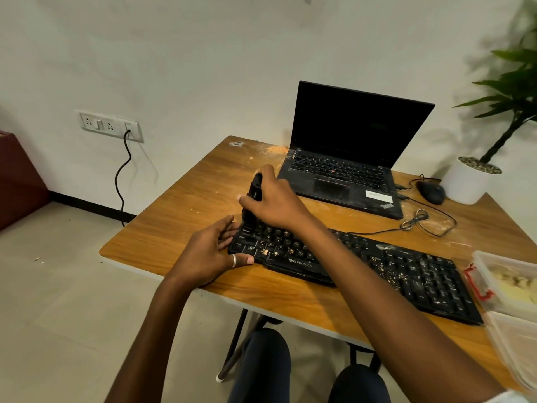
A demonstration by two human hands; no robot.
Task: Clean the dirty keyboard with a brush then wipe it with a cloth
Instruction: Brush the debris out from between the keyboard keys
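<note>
Two hands share the job: your right hand (273, 199) wraps tight around the brush (252, 203), bristles down on the keyboard (357, 266) just below your grip, while your left hand (209, 251) lies spread, pressing that end steady against sliding

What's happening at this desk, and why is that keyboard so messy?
A person is cleaning a crumb-covered black keyboard on a wooden table. Their right hand holds a dark brush upright at the keyboard's left end, while the left hand steadies that edge. Crumbs lie across many keys. An open laptop sits behind.
</note>
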